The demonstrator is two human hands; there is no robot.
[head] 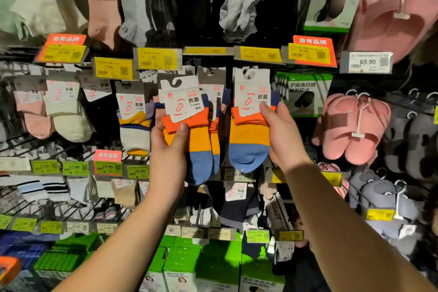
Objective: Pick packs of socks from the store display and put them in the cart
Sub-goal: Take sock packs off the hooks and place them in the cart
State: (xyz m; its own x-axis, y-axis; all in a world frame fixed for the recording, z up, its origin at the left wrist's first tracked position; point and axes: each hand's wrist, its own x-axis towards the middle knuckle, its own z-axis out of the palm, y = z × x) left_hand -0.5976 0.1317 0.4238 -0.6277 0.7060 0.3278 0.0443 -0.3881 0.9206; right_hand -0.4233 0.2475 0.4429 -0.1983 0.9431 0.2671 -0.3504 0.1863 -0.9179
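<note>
Both my hands are up at the sock display, each holding a pack of orange, yellow and blue socks: my left hand (169, 149) grips the left sock pack (189, 125) from its left edge, thumb pressed over the orange band and fingers curled behind, with the pack tilted a little and its white card label uppermost; my right hand (283, 134) pinches the right sock pack (251, 125) at its right edge, thumb on the lower corner of the card and fingers wrapped behind the sock. Whether either pack is free of its hook I cannot tell. To the far left hang pink and cream socks (64, 111), then a white, yellow and navy pair (135, 130) just beside my left hand. Between the two packs I hold, more of the same striped socks (216, 111) hang on the rack. Above runs a row of yellow price tags (157, 58). To the right of my right hand sit green-edged boxes (304, 93), and beyond them pink slippers (350, 128) hang on a white hook
</note>
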